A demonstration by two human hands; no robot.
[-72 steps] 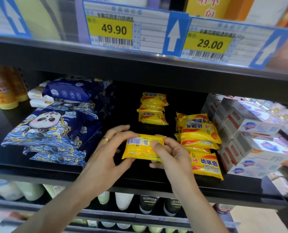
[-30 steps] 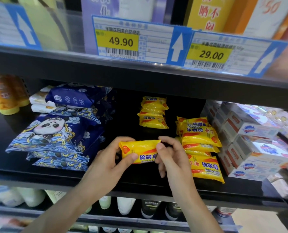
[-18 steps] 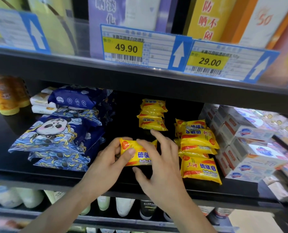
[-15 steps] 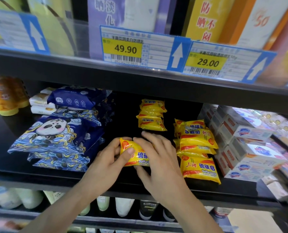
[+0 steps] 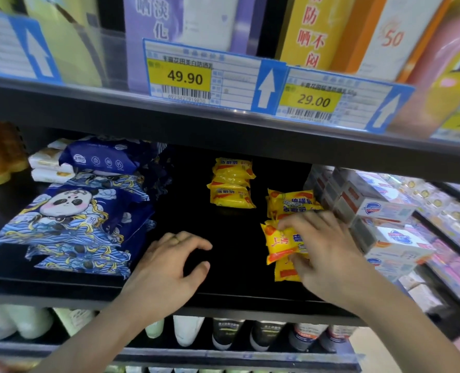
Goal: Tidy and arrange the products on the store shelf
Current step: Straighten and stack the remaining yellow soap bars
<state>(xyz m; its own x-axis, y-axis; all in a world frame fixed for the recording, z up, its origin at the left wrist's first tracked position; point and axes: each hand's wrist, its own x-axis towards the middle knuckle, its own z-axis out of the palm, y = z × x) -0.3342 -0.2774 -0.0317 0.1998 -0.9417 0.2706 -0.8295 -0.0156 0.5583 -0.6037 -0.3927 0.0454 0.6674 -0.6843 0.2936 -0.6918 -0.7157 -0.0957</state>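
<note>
The black shelf (image 5: 231,270) filled the middle of the view, with another shelf's edge above it carrying two price tags (image 5: 202,76) marked 49.90 and 29.00. On the left of the black shelf lay a heap of blue packs (image 5: 70,219) printed with a panda, some white packs behind them. On the right stood a stack of white soap boxes (image 5: 379,219). Between these, toward the back, sat a small pile of yellow soap bars (image 5: 231,187), and nearer the boxes a second yellow pile (image 5: 290,204).

The right hand (image 5: 328,254) reached over the front of that second pile and held a yellow soap bar (image 5: 277,242), fingers curled over its top and thumb under its lower edge; the bar sat tilted on top of another yellow bar (image 5: 284,271) at the shelf's front. The hand was blurred, so the exact finger placement could not be told.

The left hand (image 5: 169,267) hovered over the bare shelf near the blue packs, holding nothing, its fingers loosely curved and its thumb held apart.
</note>
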